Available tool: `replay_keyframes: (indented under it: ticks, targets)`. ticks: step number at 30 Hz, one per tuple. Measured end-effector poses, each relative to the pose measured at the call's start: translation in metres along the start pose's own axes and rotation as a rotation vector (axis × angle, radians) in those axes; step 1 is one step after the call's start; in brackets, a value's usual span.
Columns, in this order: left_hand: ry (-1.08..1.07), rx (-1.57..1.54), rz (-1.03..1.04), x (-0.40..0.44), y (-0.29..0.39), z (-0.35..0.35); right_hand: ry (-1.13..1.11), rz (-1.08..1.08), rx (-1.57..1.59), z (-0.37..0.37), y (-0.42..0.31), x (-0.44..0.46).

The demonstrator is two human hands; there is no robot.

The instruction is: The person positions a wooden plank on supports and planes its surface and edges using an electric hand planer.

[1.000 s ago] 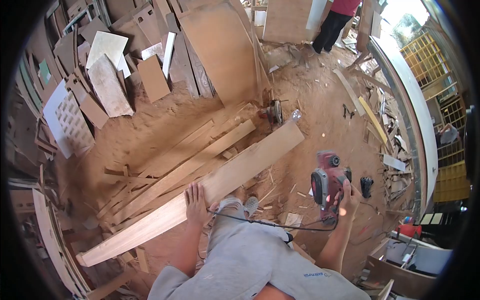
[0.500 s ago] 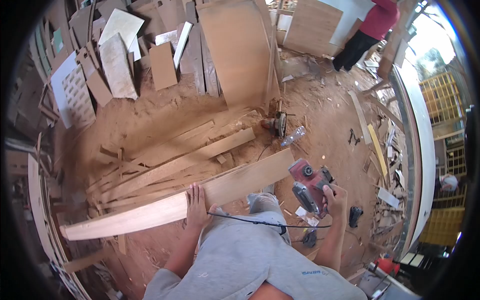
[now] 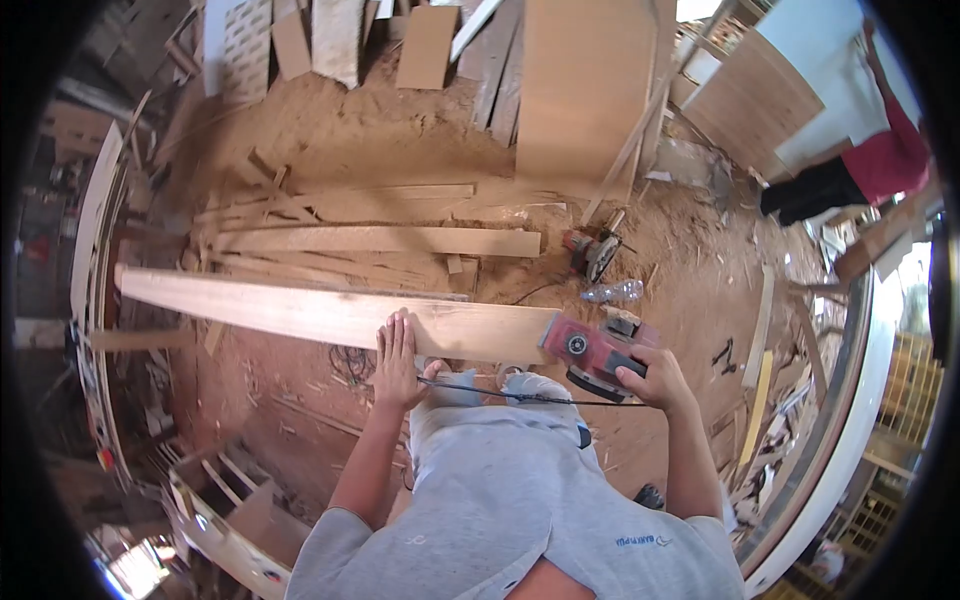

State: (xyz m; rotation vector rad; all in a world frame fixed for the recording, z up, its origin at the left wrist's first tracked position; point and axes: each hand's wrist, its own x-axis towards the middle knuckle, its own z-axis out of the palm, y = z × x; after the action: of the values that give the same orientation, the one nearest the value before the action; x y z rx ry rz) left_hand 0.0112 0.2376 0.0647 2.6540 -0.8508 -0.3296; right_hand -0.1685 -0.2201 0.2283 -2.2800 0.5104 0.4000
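Observation:
A long pale wooden board (image 3: pixel 250 308) lies across in front of me. My left hand (image 3: pixel 397 362) rests on its near edge with the fingers stretched over the wood; a black cord (image 3: pixel 480 390) passes by the thumb. My right hand (image 3: pixel 652 378) is closed round the handle of a red and black power tool (image 3: pixel 592 352). The tool's front end is at the right end of the board; whether it presses on the wood cannot be made out.
Other planks (image 3: pixel 380 240) lie on the dusty ground beyond the board. A circular saw (image 3: pixel 597 252) and a plastic bottle (image 3: pixel 612 291) are near its right end. Large panels (image 3: pixel 590 90) lean at the back. A person in a red top (image 3: pixel 885 165) is at the upper right.
The red tool in my right hand has moved left to the board's right end. The view has turned, so the board now lies nearly level. My left hand remains on the board.

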Motion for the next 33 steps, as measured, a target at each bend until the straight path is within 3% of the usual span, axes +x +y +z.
replay_keyframes:
  ticks: [13,33]
  targets:
    - [0.073,-0.085,-0.276,-0.037,0.002,-0.01,-0.296,-0.186,-0.191,-0.01,-0.053,0.086]
    - [0.133,-0.14,-0.227,-0.044,-0.072,-0.047,-0.3,-0.251,-0.261,0.038,-0.119,0.117]
